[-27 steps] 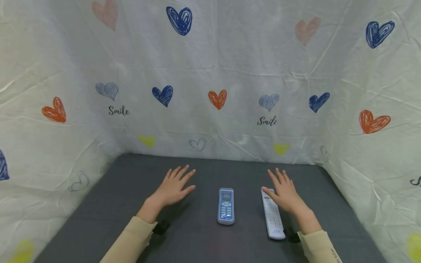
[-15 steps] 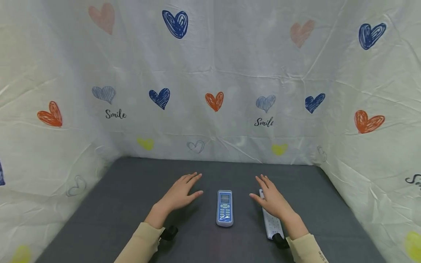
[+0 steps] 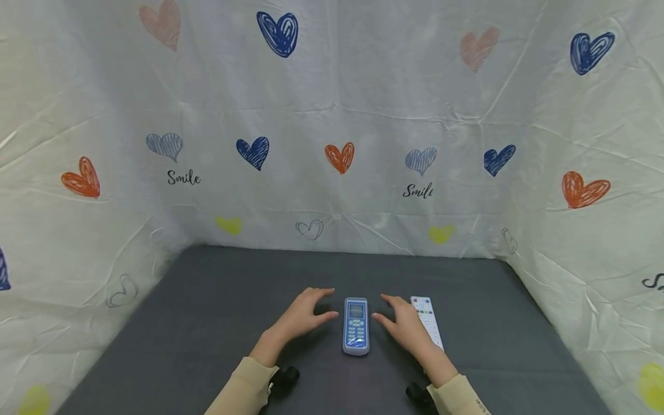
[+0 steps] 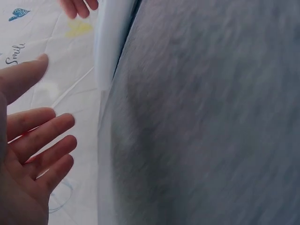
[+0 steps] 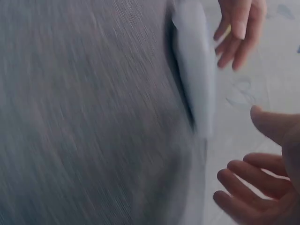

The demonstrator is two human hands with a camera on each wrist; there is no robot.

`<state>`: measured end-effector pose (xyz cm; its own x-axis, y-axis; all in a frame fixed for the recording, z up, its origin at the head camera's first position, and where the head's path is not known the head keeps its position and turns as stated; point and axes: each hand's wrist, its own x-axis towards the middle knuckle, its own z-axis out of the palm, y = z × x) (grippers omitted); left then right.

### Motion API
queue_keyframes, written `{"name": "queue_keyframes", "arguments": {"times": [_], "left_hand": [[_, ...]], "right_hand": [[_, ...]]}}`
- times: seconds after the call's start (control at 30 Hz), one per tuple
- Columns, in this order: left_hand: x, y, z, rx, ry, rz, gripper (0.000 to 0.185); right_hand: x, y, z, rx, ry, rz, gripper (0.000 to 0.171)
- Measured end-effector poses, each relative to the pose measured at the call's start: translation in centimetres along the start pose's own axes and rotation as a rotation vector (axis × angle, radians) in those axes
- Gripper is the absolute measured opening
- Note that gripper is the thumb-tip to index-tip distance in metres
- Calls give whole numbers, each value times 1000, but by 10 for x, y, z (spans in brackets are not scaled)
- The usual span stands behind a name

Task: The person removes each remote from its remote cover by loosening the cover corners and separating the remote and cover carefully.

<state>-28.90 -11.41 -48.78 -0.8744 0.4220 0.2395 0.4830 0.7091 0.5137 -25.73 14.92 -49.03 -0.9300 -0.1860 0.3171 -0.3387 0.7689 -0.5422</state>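
Note:
A blue-faced remote control [image 3: 355,327] with a small screen lies on the dark grey table between both hands; its pale side shows in each wrist view. My left hand [image 3: 301,316] is just left of it, thumb and fingers spread apart and holding nothing. On the other side, my right hand [image 3: 404,324] faces it in the same way, its thumb tip close to the remote's right edge. A longer white remote control [image 3: 426,317] lies to the right, its lower part hidden behind the right hand and wrist.
The dark grey table [image 3: 249,271] reaches back to a white curtain [image 3: 290,190] printed with hearts and "Smile". The same cloth stands along both sides. A black wrist camera [image 3: 285,377] hangs below the left sleeve.
Both hands have moved inward and lower, from wide apart to either side of the blue-faced remote control. The right hand has moved left off the top of the white remote control.

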Motion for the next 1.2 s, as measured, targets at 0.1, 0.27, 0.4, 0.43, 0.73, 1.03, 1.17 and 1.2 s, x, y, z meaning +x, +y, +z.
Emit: {"name": "queue_keyframes", "arguments": {"times": [0.1, 0.27, 0.4, 0.43, 0.73, 1.03, 1.17, 1.2], "left_hand": [[1, 1, 7, -38, -26, -8, 58], [2, 2, 14, -85, -40, -1, 54], [2, 4, 17, -122, -55, 19, 53], [2, 4, 17, -140, -60, 23, 53], [5, 7, 25, -306, -88, -34, 49], [6, 10, 26, -397, -74, -109, 49], [7, 12, 26, -400, -88, -118, 50], [7, 12, 26, -403, -88, -123, 50]], "right_hand": [[-1, -2, 10, 33, 1, 20, 49], [-2, -6, 21, 111, -18, 67, 46], [-2, -10, 23, 181, -43, 90, 46], [-2, -10, 23, 191, -52, 91, 46], [2, -8, 28, 300, -106, 134, 49], [3, -6, 28, 411, -146, 229, 52], [3, -8, 26, 426, -139, 241, 53], [3, -8, 25, 426, -136, 240, 53]]}}
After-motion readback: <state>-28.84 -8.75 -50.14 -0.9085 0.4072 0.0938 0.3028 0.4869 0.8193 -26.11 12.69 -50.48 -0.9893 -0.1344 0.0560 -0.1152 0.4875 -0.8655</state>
